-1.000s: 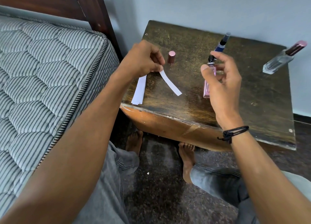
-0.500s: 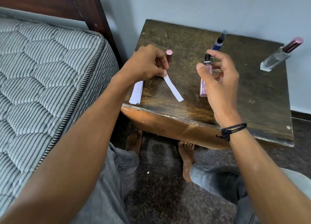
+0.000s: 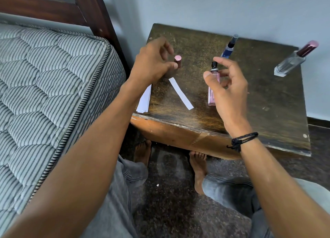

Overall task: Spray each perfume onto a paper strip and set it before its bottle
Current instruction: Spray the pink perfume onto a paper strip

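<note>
In the head view, the right hand [image 3: 226,87] grips the uncapped pink bottle [image 3: 213,87], upright on or just above the table [image 3: 267,103]; contact is unclear. The left hand [image 3: 153,66] is half open, thumb and fingers closing on the pink cap [image 3: 178,62], not clearly gripping it. One strip [image 3: 180,93] lies loose on the table just left of the bottle; spare strips [image 3: 144,100] sit at the left edge. A blue bottle [image 3: 229,46] and a clear bottle [image 3: 292,61] stand well apart behind. To recap well, I judge: pinch the cap by its sides, lower it straight over the nozzle, hold the bottle steady, keep sleeves off the strip.
</note>
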The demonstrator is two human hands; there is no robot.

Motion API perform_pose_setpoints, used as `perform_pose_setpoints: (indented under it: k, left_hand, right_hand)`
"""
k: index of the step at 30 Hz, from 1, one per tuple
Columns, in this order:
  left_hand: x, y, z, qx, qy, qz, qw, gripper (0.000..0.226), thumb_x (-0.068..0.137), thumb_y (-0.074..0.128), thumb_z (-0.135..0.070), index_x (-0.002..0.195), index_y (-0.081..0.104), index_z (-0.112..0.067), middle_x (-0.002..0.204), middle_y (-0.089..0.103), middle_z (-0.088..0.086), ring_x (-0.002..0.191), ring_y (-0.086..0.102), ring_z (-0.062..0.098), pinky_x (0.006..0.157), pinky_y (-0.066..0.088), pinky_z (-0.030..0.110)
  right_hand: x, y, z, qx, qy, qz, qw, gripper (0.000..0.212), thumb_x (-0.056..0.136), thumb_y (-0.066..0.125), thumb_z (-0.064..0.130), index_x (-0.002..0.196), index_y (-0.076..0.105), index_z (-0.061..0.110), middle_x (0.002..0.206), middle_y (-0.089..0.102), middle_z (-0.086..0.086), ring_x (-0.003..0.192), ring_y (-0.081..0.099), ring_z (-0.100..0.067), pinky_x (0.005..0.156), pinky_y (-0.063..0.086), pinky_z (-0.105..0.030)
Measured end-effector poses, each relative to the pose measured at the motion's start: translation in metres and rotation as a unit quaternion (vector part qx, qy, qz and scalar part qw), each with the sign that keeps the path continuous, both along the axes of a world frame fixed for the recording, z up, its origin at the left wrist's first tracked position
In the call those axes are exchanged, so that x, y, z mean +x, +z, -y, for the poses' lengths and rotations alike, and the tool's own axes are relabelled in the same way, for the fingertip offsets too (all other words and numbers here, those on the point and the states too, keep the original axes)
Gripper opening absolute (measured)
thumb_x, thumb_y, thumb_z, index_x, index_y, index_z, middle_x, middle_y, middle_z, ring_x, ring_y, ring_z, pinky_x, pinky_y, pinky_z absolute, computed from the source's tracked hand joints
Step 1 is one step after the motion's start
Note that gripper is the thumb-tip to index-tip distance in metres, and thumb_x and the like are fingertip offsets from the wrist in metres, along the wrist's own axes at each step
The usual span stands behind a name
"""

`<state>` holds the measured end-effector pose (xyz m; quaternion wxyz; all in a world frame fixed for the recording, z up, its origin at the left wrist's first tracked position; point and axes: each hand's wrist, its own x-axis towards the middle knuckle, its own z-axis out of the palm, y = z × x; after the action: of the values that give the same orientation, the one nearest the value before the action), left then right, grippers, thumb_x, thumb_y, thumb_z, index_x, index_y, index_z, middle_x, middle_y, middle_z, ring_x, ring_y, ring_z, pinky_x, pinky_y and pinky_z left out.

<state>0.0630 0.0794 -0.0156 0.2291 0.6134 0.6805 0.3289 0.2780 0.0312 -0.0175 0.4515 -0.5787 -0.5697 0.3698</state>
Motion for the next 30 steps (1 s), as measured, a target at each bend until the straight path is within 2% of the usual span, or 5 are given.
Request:
perform_pose_setpoints:
  k: [6, 11, 23, 26, 30]
  left_hand:
    - [0.009, -0.004, -0.005, 0.037, -0.011, 0.007, 0.999, 0.042, 0.076, 0.08, -0.033, 0.116, 0.066, -0.032, 0.111, 0.062, -0.012, 0.073, 0.057, 0.002, 0.085, 0.054, 0.03]
    - [0.012, -0.008, -0.008, 0.001, -0.024, -0.008, 1.0, 0.033, 0.082, 0.075, -0.026, 0.114, 0.071, -0.034, 0.097, 0.068, -0.017, 0.076, 0.06, -0.01, 0.093, 0.054, 0.029]
    - [0.017, -0.009, -0.007, -0.001, -0.014, 0.013, 1.0, 0.023, 0.083, 0.075, -0.026, 0.106, 0.073, -0.03, 0.091, 0.07, -0.014, 0.08, 0.068, -0.001, 0.089, 0.056, 0.029]
    - [0.02, -0.007, -0.007, -0.012, -0.011, 0.119, 0.993, 0.025, 0.084, 0.078, -0.021, 0.108, 0.074, -0.019, 0.094, 0.07, -0.003, 0.073, 0.067, 0.001, 0.077, 0.057, 0.023]
    - [0.028, 0.004, 0.0, -0.069, -0.03, 0.41, 0.909, 0.025, 0.087, 0.076, -0.007, 0.11, 0.07, -0.003, 0.099, 0.072, 0.012, 0.09, 0.073, 0.02, 0.078, 0.06, 0.027]
  right_hand:
    - [0.0, 0.001, 0.001, -0.003, 0.003, -0.005, 1.0, 0.036, 0.093, 0.072, 0.033, 0.128, 0.064, 0.033, 0.098, 0.063, 0.015, 0.07, 0.057, 0.007, 0.079, 0.054, -0.025]
    - [0.0, 0.001, 0.0, -0.002, 0.005, -0.001, 1.0, 0.035, 0.093, 0.072, 0.035, 0.126, 0.063, 0.039, 0.101, 0.064, 0.012, 0.074, 0.058, 0.004, 0.084, 0.058, -0.033]
    - [0.002, 0.002, 0.0, -0.001, 0.006, 0.007, 1.0, 0.037, 0.093, 0.071, 0.035, 0.129, 0.063, 0.036, 0.105, 0.065, 0.011, 0.075, 0.059, 0.007, 0.083, 0.056, -0.03]
    - [0.002, 0.001, 0.0, -0.005, 0.008, 0.01, 1.0, 0.038, 0.093, 0.071, 0.035, 0.13, 0.063, 0.036, 0.104, 0.064, 0.014, 0.075, 0.059, 0.008, 0.084, 0.056, -0.032]
    - [0.004, 0.001, 0.0, -0.004, 0.011, 0.012, 1.0, 0.04, 0.093, 0.071, 0.034, 0.132, 0.062, 0.035, 0.105, 0.065, 0.012, 0.072, 0.059, 0.007, 0.083, 0.056, -0.033]
